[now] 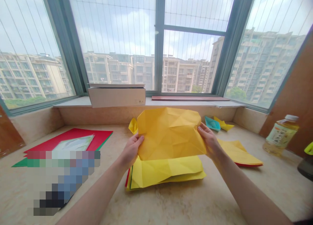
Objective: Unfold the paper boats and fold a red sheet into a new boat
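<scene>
Over a stone counter (pixel 176 207), short of its far edge, a person's left hand (pixel 130 150) and right hand (pixel 209 140) pinch a creased golden paper sheet (pixel 171 133) by its side edges, likely best for something light, limp and tearable.

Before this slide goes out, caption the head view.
Left hand and right hand hold a creased orange-yellow sheet above a yellow-topped paper stack.
</scene>
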Demonstrator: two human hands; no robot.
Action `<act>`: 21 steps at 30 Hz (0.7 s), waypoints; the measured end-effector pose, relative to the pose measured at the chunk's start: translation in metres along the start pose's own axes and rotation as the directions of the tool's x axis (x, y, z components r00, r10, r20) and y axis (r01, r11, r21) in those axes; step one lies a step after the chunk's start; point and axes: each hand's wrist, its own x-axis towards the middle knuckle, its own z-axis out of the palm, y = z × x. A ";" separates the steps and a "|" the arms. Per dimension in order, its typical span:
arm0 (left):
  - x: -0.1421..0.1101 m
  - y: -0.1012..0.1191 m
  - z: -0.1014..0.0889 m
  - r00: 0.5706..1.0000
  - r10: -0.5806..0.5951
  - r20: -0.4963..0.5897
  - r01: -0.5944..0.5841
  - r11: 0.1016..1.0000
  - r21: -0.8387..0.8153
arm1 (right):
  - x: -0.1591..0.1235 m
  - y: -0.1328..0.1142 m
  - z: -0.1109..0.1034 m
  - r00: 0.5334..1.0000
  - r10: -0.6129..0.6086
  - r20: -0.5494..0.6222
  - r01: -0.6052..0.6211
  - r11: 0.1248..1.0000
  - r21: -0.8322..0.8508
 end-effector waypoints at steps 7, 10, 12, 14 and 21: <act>-0.006 0.013 -0.013 0.980 -0.182 0.083 0.158 0.959 0.236 | 0.000 0.011 -0.018 0.950 0.280 0.139 -0.237 0.935 -0.263; -0.002 0.013 -0.012 0.997 -0.080 -0.024 0.083 0.933 0.351 | -0.004 0.012 -0.020 0.895 0.422 0.145 -0.321 0.835 -0.448; -0.001 0.013 -0.009 0.999 -0.004 -0.052 0.025 0.910 0.414 | -0.004 0.011 -0.020 0.861 0.493 0.126 -0.380 0.788 -0.485; -0.001 0.013 -0.006 0.998 0.051 -0.037 -0.027 0.877 0.479 | -0.004 0.010 -0.019 0.836 0.533 0.129 -0.439 0.791 -0.425; -0.003 0.007 -0.004 0.999 0.027 -0.036 0.002 0.767 0.642 | -0.006 0.021 -0.015 0.825 0.525 0.209 -0.427 0.822 -0.377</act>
